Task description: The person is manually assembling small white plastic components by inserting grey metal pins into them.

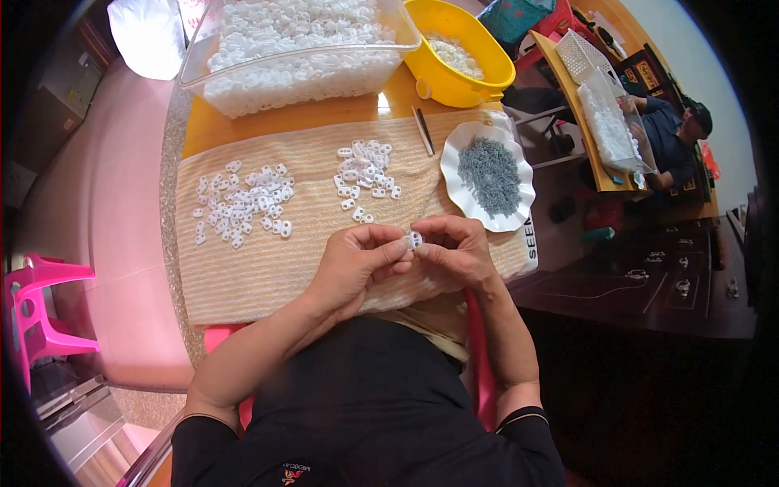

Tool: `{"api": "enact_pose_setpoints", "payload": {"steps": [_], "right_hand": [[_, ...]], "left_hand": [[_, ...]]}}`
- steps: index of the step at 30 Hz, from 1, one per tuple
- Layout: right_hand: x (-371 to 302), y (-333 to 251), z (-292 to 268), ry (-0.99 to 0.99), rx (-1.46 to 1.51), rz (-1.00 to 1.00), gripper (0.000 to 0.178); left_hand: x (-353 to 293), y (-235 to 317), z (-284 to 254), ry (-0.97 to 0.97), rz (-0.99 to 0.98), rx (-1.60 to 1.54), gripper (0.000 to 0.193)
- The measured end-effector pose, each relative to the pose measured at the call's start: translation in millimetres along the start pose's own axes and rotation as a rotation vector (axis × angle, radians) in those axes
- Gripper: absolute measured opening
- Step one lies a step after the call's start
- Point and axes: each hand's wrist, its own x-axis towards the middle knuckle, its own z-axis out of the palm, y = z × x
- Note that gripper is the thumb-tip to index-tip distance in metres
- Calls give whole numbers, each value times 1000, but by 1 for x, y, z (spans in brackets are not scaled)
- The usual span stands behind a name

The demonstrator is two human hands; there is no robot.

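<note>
My left hand and my right hand meet just past the near edge of the towel, at the middle. Between their fingertips they pinch one small white plastic cord lock with two holes. Beyond my hands lies a small heap of similar white cord locks. A wider heap of white pieces spreads over the towel to the left. To the right, a white wavy-rimmed plate holds a pile of tiny grey pieces that look like springs.
A striped beige towel covers the table. At the back stand a clear bin full of white pieces and a yellow basin. A thin dark stick lies near them. Pink stool at left; another person sits at a table far right.
</note>
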Motion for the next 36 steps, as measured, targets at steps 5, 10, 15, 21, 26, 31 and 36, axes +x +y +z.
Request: {"api": "enact_pose_setpoints", "payload": {"steps": [5, 10, 15, 21, 26, 31, 36], "right_hand": [[-2, -5, 2, -3, 32, 31, 30], [-3, -6, 1, -22, 33, 37, 29], [-3, 0, -1, -49, 82, -52, 29], [-5, -7, 8, -62, 121, -65, 28], [-5, -8, 8, -50, 97, -52, 28], [-5, -6, 7, -47, 121, -51, 28], [-6, -10, 10, -41, 78, -41, 28]], "left_hand": [[0, 0, 0, 1, -16, -12, 14], [-3, 3, 4, -2, -32, -36, 14], [-2, 1, 2, -13, -33, -16, 14], [-2, -1, 2, -34, -36, -20, 14], [-2, -1, 2, -38, -36, -30, 14], [-4, 3, 5, -33, -48, -22, 13], [-2, 0, 1, -51, -40, -35, 15]]}}
